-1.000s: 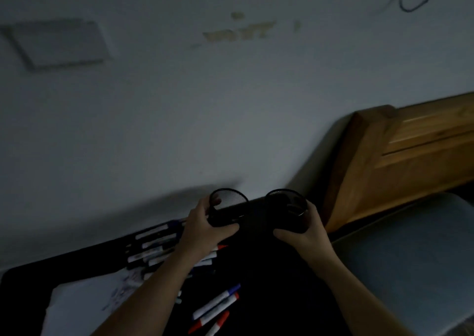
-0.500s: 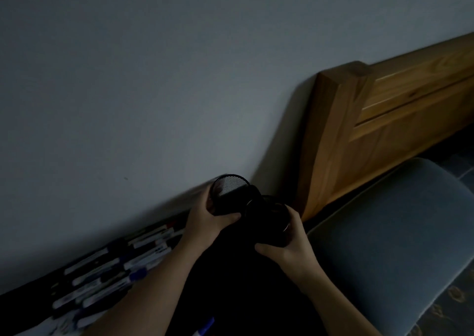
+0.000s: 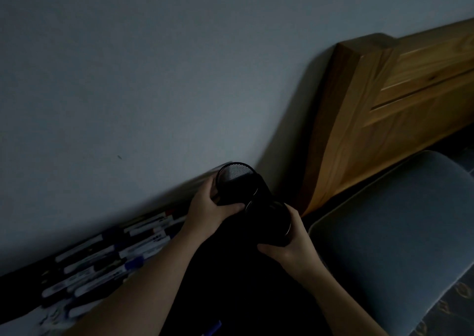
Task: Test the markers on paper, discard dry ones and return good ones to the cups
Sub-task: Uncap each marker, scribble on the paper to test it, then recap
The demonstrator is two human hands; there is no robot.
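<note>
The dark tabletop [image 3: 246,292] lay open between the two forearms, toward six o'clock. At nine o'clock a heap of markers [image 3: 110,253] blocked the way along the wall [image 3: 179,79]. At twelve the wall closed off the reach. At three o'clock stood a wooden bed frame [image 3: 372,120] and a grey chair seat [image 3: 400,233].

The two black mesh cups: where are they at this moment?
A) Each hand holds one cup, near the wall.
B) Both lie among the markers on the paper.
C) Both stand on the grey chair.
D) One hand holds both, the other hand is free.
A: the left hand grips the left mesh cup and the right hand grips the right mesh cup, side by side by the wall.
</note>
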